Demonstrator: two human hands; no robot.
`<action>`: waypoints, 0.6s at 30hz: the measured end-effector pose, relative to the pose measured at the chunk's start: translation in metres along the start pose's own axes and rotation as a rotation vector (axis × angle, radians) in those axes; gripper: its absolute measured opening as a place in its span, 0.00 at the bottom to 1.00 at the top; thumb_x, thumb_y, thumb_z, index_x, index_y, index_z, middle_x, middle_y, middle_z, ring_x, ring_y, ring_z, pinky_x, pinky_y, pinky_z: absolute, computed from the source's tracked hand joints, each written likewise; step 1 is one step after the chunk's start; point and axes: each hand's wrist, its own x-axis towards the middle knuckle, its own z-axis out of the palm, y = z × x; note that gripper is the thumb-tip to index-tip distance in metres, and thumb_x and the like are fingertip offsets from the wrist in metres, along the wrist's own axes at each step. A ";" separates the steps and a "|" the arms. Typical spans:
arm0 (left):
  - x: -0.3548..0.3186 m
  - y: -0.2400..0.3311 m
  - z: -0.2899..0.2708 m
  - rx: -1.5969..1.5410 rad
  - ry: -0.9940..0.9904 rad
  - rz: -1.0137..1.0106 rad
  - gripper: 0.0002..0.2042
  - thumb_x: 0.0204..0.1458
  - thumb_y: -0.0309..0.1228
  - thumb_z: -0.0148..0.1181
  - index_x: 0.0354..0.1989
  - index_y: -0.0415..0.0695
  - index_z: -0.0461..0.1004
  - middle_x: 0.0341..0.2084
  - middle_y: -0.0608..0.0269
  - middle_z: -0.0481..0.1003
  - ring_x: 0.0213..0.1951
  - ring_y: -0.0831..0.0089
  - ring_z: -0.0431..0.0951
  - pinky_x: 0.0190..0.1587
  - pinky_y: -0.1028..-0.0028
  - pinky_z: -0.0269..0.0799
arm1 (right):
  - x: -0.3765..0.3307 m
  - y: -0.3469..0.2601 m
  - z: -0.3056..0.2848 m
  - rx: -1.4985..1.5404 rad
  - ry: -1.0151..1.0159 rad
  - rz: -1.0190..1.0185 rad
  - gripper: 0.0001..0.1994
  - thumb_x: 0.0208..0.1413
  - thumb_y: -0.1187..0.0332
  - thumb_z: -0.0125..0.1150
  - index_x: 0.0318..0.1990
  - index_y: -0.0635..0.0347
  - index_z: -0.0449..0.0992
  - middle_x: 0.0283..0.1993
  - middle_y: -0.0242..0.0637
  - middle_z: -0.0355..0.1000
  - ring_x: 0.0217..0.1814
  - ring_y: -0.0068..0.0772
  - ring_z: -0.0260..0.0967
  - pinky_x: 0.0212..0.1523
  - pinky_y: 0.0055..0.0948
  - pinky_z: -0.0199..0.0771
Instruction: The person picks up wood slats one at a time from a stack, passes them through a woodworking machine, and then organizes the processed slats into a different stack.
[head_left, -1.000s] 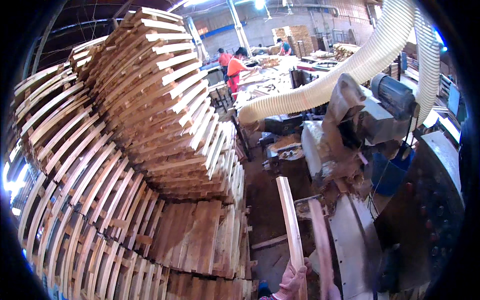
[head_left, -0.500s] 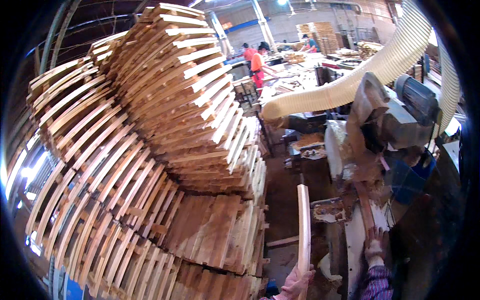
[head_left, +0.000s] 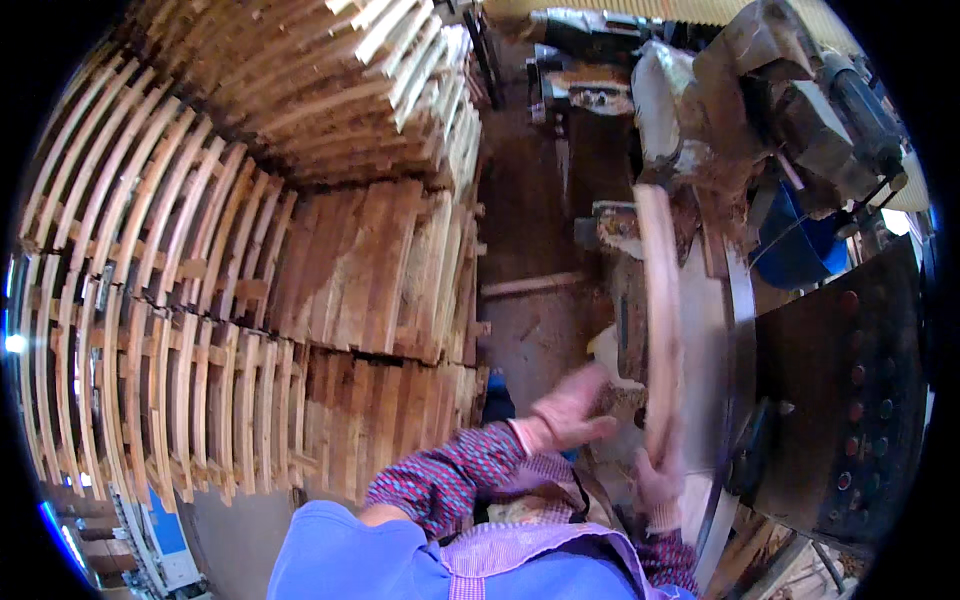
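Observation:
A pale wooden strip [head_left: 660,310] lies lengthwise along the machine's feed table [head_left: 705,330], slightly blurred. At its near end, my right hand [head_left: 660,487] is closed round the wood. My left hand [head_left: 572,412] is off the strip, a short way to its left, with thumb and fingers apart and nothing in them; motion smears its outline. Farther up the table, a darker piece of wood [head_left: 712,240] sits at the dusty machine head [head_left: 725,150]. Patterned sleeves cover both my forearms.
Tall stacks of wooden strips [head_left: 370,260] fill the left side. On the right stand a dark control panel [head_left: 850,400] with several round buttons and a blue bin [head_left: 800,240]. A loose strip [head_left: 530,285] lies on the floor between stacks and machine.
The view has tilted down. My left hand has let go of the pale strip, which now lies over the feed table. My right hand has left the darker wood and grips the pale strip.

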 end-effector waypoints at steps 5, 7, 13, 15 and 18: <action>-0.003 -0.143 -0.116 0.864 0.205 -0.714 0.46 0.46 0.56 0.59 0.69 0.40 0.51 0.69 0.44 0.50 0.70 0.53 0.49 0.70 0.56 0.46 | -0.086 0.052 -0.036 -0.537 0.235 0.101 0.36 0.52 0.69 0.58 0.70 0.63 0.52 0.64 0.58 0.60 0.66 0.55 0.59 0.64 0.43 0.59; -0.032 -0.241 -0.175 1.397 0.162 -1.025 0.49 0.49 0.67 0.45 0.72 0.44 0.43 0.72 0.50 0.39 0.72 0.48 0.40 0.70 0.48 0.33 | -0.072 0.069 -0.034 -0.685 0.233 0.014 0.35 0.54 0.70 0.56 0.70 0.63 0.52 0.67 0.57 0.56 0.68 0.56 0.55 0.68 0.44 0.53; -0.039 -0.299 -0.275 1.326 0.314 -1.283 0.47 0.50 0.57 0.52 0.72 0.42 0.39 0.70 0.48 0.47 0.71 0.50 0.46 0.70 0.51 0.38 | 0.106 0.070 -0.074 -1.251 0.369 -0.226 0.29 0.64 0.60 0.45 0.70 0.61 0.53 0.72 0.57 0.47 0.74 0.59 0.44 0.71 0.50 0.43; -0.027 -0.304 -0.282 1.304 0.311 -1.257 0.48 0.49 0.54 0.55 0.72 0.41 0.39 0.69 0.48 0.50 0.69 0.50 0.50 0.69 0.50 0.41 | 0.183 0.031 -0.080 -1.258 0.456 -0.356 0.26 0.65 0.57 0.42 0.67 0.61 0.58 0.70 0.56 0.51 0.71 0.60 0.48 0.70 0.50 0.46; -0.017 -0.295 -0.276 1.115 0.395 -1.195 0.49 0.46 0.47 0.63 0.71 0.40 0.40 0.65 0.47 0.56 0.66 0.50 0.56 0.65 0.50 0.51 | 0.262 0.025 -0.099 -1.237 0.499 -0.359 0.25 0.65 0.58 0.46 0.65 0.60 0.61 0.71 0.48 0.54 0.71 0.54 0.49 0.70 0.45 0.48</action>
